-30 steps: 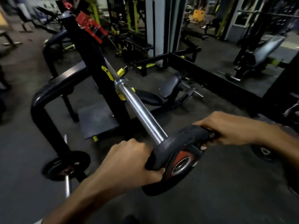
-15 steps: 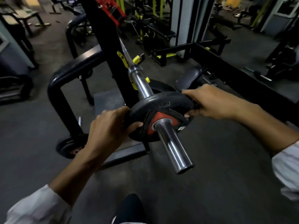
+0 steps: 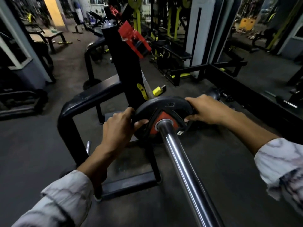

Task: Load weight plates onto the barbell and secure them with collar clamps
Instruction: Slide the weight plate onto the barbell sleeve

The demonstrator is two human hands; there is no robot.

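Note:
A black weight plate (image 3: 165,104) with a red hub sits threaded on the chrome barbell sleeve (image 3: 183,169), far along it and close to the black rack upright (image 3: 124,66). My left hand (image 3: 118,128) grips the plate's left rim, thumb hooked in a grip slot. Curled over its right rim is my right hand (image 3: 208,110). The bare sleeve runs toward me from the plate's hub. A red clamp-like piece (image 3: 132,39) hangs at the top of the upright. The inner end of the sleeve is hidden behind the plate.
A black tubular rack frame (image 3: 78,104) stands left of the bar, its base plate (image 3: 129,182) on the floor below my left arm. Another plate (image 3: 91,83) lies on the floor behind. Benches and machines fill the back and right.
The plate went from the sleeve's tip inward along the bar toward the rack, both hands holding its rim throughout. More bare sleeve now shows between the plate and me.

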